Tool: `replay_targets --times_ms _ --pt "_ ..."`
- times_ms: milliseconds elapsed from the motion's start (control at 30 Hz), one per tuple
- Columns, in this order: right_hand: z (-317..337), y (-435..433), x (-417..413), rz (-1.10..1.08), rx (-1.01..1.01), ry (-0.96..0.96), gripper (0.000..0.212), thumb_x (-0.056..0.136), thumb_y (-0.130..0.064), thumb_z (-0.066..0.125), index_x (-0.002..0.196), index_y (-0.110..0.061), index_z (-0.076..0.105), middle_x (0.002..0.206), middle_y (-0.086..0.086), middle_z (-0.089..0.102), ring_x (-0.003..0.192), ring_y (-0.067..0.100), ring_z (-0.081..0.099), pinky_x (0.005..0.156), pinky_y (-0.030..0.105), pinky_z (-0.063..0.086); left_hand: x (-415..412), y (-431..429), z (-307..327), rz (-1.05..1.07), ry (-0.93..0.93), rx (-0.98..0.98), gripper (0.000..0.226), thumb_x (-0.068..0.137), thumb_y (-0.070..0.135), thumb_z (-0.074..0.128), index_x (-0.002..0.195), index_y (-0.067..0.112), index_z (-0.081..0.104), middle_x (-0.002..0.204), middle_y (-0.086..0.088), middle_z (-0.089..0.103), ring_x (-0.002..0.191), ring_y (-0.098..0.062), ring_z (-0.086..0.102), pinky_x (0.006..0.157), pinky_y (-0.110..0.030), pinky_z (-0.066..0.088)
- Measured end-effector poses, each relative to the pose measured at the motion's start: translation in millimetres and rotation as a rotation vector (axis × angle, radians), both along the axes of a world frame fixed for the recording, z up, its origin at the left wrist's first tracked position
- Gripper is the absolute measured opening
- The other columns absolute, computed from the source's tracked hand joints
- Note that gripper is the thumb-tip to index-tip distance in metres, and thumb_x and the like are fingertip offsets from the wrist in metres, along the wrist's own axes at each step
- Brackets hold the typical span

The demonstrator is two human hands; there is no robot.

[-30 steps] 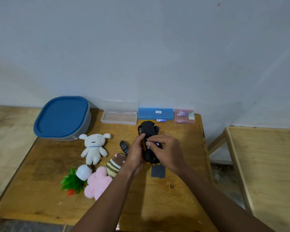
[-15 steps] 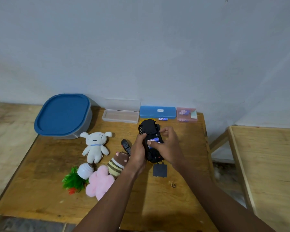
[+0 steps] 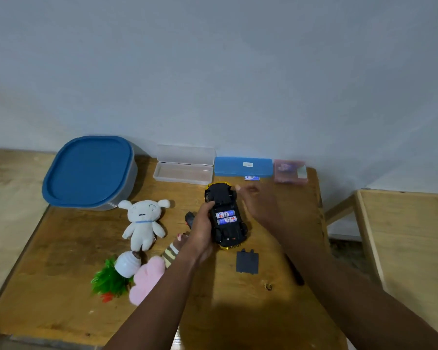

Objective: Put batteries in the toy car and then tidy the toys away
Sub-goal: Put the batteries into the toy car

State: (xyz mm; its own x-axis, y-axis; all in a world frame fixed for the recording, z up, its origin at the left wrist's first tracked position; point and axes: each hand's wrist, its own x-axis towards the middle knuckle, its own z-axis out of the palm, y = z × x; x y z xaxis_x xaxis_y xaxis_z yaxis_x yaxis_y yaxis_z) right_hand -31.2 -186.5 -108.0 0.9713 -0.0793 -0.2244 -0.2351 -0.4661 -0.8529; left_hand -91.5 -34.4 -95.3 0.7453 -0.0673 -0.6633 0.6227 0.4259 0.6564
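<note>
- Right hand (image 3: 256, 203): lifted off toy car (image 3: 219, 194) since earlier; fingers relaxed, holding nothing.
- Left hand (image 3: 202, 229): grips upturned car.
- Two batteries (image 3: 226, 217): seated in compartment.

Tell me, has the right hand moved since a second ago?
Yes. The right hand has lifted off the toy car and shifted farther back, toward the blue case.

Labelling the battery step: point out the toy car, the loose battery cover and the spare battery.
toy car (image 3: 229, 232), head view, black underside.
battery cover (image 3: 247, 262), head view, centre of flat panel.
spare battery (image 3: 251, 178), head view, blue label.
</note>
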Motion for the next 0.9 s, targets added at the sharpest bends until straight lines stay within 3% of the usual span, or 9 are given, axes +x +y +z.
replay_targets --times_ms 67,200,400,600,900 --pt "-12 -2 20 0.070 -0.253 -0.169 0.018 0.095 -0.027 0.061 0.092 -0.012 0.072 0.091 0.003 0.070 0.090 0.021 0.063 0.079 0.035 0.047 5 7 -7 0.010 0.028 -0.021 0.049 0.102 0.038 0.037 0.126 0.005 0.065 0.102 -0.016 0.075 0.087 -0.030 0.072 0.077 -0.040 0.058" --pt "-32 -2 48 0.150 -0.540 -0.264 0.018 0.095 -0.021 0.053 0.091 -0.013 0.069 0.092 0.004 0.065 0.087 0.021 0.058 0.070 0.028 0.035 10 15 -17 0.032 0.061 -0.052 0.047 0.102 0.040 0.040 0.121 0.007 0.067 0.099 -0.016 0.074 0.084 -0.031 0.071 0.081 -0.043 0.057" --pt "-56 -9 54 0.229 -0.851 -0.234 0.023 0.094 -0.019 0.049 0.106 -0.011 0.068 0.109 0.009 0.065 0.104 0.031 0.057 0.086 0.041 0.045 14 24 -20 0.051 0.063 -0.061 0.049 0.100 0.037 0.042 0.128 0.002 0.062 0.101 -0.017 0.073 0.084 -0.032 0.071 0.075 -0.041 0.059" --pt "-63 -10 51 0.285 -0.939 -0.246 0.025 0.097 -0.020 0.048 0.113 -0.011 0.064 0.115 0.011 0.062 0.109 0.032 0.055 0.096 0.046 0.040 12 30 -23 0.009 0.019 -0.083 0.045 0.102 0.037 0.039 0.123 0.006 0.065 0.097 -0.014 0.074 0.082 -0.029 0.072 0.076 -0.042 0.058" --pt "-52 -13 55 0.378 -1.000 -0.228 0.026 0.099 -0.018 0.042 0.114 -0.009 0.062 0.118 0.012 0.064 0.113 0.031 0.055 0.096 0.044 0.039 5 32 -19 -0.003 0.028 -0.095 0.045 0.102 0.037 0.038 0.119 0.007 0.067 0.095 -0.014 0.075 0.081 -0.029 0.072 0.075 -0.041 0.058"
